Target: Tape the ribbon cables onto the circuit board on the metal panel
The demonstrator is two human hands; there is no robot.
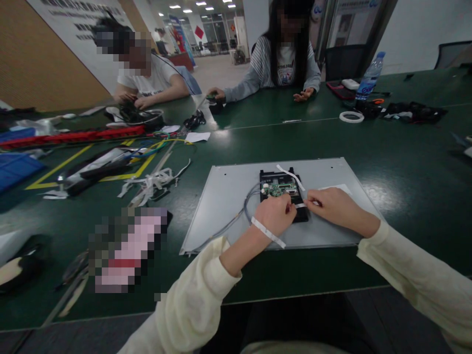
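Note:
A green circuit board (280,189) sits in a black plastic housing (303,213) on a pale grey panel (214,206). Over the housing, my left hand (276,212) and my right hand (332,205) each pinch one end of a short strip of white tape (301,205). Another white strip (268,232) lies across my left wrist. A third strip (291,177) runs over the upper right of the housing and sticks out past it. Grey cables (246,209) leave the board on the left and curve down over the panel.
Left of the panel lie crumpled white strips (153,186) and a blurred-out pink object (136,248). A tape roll (351,116) and a water bottle (369,76) stand at the back right. Two people sit across the green table (258,142), one holding a small board.

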